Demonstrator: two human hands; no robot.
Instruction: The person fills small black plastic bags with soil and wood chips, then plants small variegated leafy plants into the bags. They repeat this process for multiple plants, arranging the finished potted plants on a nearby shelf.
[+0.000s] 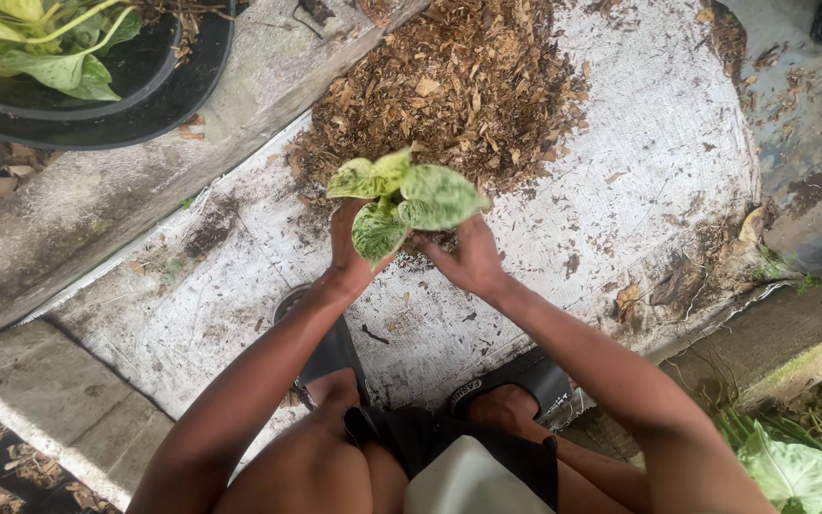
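Observation:
A small plant with mottled pale-green and white leaves [406, 195] is held upright between both my hands above a white woven sack [639, 162] spread on the ground. My left hand [346, 249] grips the plant's base from the left, partly hidden under a leaf. On the right side my right hand [468, 259] closes around the same base. Just behind the plant lies a heap of brown wood chips and dry mulch [449, 81] on the sack.
A black pot with green leaves [97, 86] stands at the top left beyond a concrete kerb [78, 200]. My knees and sandalled feet [516, 376] are below. Another leafy plant [796, 466] grows at the bottom right beside a concrete edge [792, 343].

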